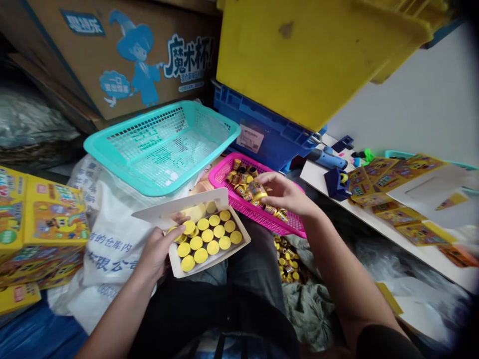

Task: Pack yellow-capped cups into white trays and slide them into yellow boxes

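My left hand [159, 249] grips an open cardboard box [245, 239] at its left end, the thumb lying over the yellow lids. Rows of small yellow-lidded jars [201, 256] stand inside, lids up, and the box's white flap [183, 207] is raised at the back. Over a pink basket [247, 209], my right hand [286, 193] is closed on a small yellow-lidded jar [259, 192]; its fingertips are partly hidden. More such jars [239, 177] lie loose and jumbled in the basket beneath.
A turquoise basket [149, 187] rests on a white sack [112, 239]. Yellow printed boxes [56, 219] stand at left. Behind are blue [258, 124] and yellow crates [292, 60]. Flat printed cartons [407, 219] lie on the right-hand table; loose jars [288, 262] sit below the pink basket.
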Motion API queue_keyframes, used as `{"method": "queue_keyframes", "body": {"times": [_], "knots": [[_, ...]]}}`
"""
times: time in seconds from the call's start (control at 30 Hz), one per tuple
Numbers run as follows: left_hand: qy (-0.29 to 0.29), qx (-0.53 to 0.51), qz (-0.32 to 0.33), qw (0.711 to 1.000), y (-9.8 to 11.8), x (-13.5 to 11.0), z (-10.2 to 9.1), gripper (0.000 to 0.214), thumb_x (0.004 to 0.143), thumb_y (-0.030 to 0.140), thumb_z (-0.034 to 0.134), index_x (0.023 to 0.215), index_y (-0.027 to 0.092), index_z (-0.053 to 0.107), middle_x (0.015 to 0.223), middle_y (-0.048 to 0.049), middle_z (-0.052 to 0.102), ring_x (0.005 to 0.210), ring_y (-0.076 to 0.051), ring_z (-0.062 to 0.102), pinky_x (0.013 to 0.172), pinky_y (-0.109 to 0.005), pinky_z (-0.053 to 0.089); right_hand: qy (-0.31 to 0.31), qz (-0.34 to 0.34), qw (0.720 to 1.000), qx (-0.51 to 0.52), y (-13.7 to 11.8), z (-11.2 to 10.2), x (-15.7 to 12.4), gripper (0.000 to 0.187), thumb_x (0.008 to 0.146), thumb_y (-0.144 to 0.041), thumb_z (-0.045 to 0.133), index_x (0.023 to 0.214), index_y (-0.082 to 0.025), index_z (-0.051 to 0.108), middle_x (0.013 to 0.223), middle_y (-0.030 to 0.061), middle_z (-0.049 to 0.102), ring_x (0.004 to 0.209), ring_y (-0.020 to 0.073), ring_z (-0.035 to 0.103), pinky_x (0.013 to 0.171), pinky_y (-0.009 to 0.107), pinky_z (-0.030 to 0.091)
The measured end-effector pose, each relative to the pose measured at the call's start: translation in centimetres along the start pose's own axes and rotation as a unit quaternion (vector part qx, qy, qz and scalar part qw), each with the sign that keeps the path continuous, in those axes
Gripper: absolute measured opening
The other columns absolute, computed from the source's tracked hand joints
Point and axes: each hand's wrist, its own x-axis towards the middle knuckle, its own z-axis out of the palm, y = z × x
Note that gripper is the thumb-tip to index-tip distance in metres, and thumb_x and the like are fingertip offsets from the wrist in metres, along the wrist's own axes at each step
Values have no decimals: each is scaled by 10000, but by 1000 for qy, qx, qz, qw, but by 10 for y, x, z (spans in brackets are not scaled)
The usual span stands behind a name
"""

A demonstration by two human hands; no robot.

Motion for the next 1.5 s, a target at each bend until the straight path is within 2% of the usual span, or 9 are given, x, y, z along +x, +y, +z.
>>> {"method": "queue_keyframes", "body": {"times": [0.1,0.23,0.4,0.57,0.83,0.97,1.2,1.37,1.5], "knots": [[1,9,4,1000,-2,2,0,628,423,364,939,995,170,766,992,-88,800,1013,-333,734,891,-395,582,20,-49,997,54,-18,15,-31,186,858,-351,800,994,-250,721,1280,66,607,1215,201,608,993,372,538],[-5,-4,3,1000,-4,2,-1,624,428,343,925,1004,177,750,949,-72,795,990,-339,738,890,-421,581,41,-68,996,39,-26,37,-49,257,834,-313,819,1035,-258,669,1389,85,576,1225,207,614,952,361,567],[-18,-17,13,1000,-6,-1,-1,561,449,331,920,963,175,760,984,-78,795,1067,-349,715,932,-411,555,51,-102,991,-67,-34,61,-50,217,940,-214,661,1147,-257,609,1401,124,606,1315,235,604,916,348,596],[-16,-10,32,999,-13,5,-5,540,489,364,913,973,177,765,1016,-85,791,1014,-336,717,875,-396,549,-14,-161,959,-234,-50,96,-32,332,968,-226,639,1299,-222,627,1337,133,675,1268,254,653,1038,406,561],[-23,-19,32,999,-17,10,-7,552,511,363,930,1004,183,757,910,-61,781,930,-298,726,884,-383,523,-113,76,886,-443,-46,162,22,313,955,-222,646,1243,-126,568,1177,169,721,1003,276,736,847,362,582],[-27,-27,26,999,-15,9,-5,544,521,364,918,1005,182,750,881,-54,775,915,-293,724,860,-372,522,-134,101,869,-465,-39,167,27,309,957,-184,634,1231,-121,507,1148,165,727,959,265,750,782,329,569],[-22,-17,31,999,-12,8,-2,509,514,357,898,961,168,745,875,-50,772,839,-255,700,857,-366,518,-124,91,869,-470,-32,166,24,244,987,-103,499,1228,-137,484,1094,158,747,928,258,757,740,314,566],[-14,-29,31,999,-14,10,-2,515,522,345,896,986,174,753,917,-56,783,904,-271,715,892,-371,513,-132,101,864,-475,-35,174,21,266,972,-76,500,1234,-122,493,1120,175,737,974,260,740,762,325,570],[-6,-31,22,999,-14,11,-3,539,522,352,903,1010,179,752,981,-68,791,1028,-312,713,921,-381,512,-74,85,898,-426,-59,159,7,263,923,-201,658,1158,-143,553,1092,156,733,972,272,723,749,329,550]]}}
